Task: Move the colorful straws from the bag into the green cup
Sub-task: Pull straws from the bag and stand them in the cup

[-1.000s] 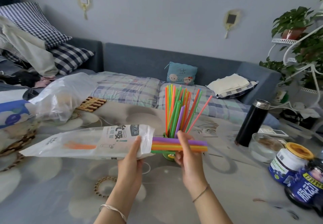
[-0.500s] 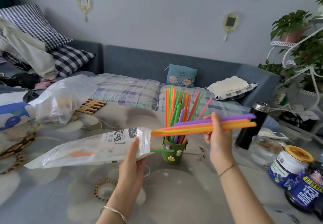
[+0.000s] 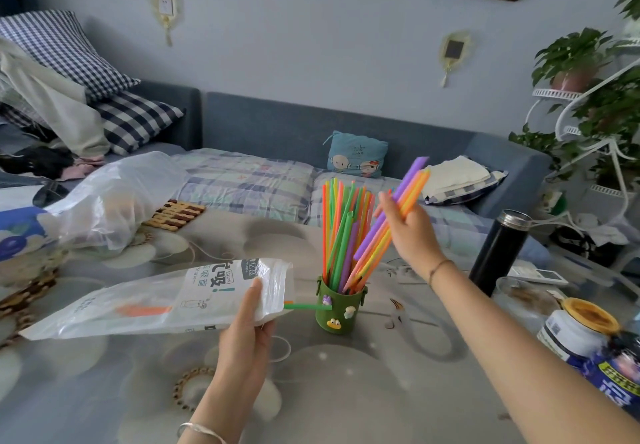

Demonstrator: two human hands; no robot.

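Curling round a bundle point(image 3: 375, 244) of purple, yellow and orange straws, the fingers point(image 3: 382, 203) of the right hand point(image 3: 412, 232) grip it above its middle. The bundle slants, top ends up to the right and low ends down at the mouth of the cup point(image 3: 337, 312). From my feed I cannot tell whether they have passed the rim. The cup stands upright on the table point(image 3: 346, 391), already crowded with standing straws point(image 3: 337, 222) that fan out above it.

On the left hand point(image 3: 247, 329) the thumb lies on top of the bag point(image 3: 156, 301) near its open mouth, with the other fingers pinching from beneath. The bag is held nearly level, just left of the cup. A green straw point(image 3: 308, 306) pokes out of the mouth, and its tip crosses the cup's front wall. An orange straw point(image 3: 143, 310) lies deeper inside.

I see bare tabletop in front of the cup and between the forearms. To the right a black flask point(image 3: 498, 253) stands apart from the cup, close to the right forearm. A jar point(image 3: 581, 329) sits nearer the table's right edge. At far left a clear sack point(image 3: 114, 201) slumps well away from both hands.
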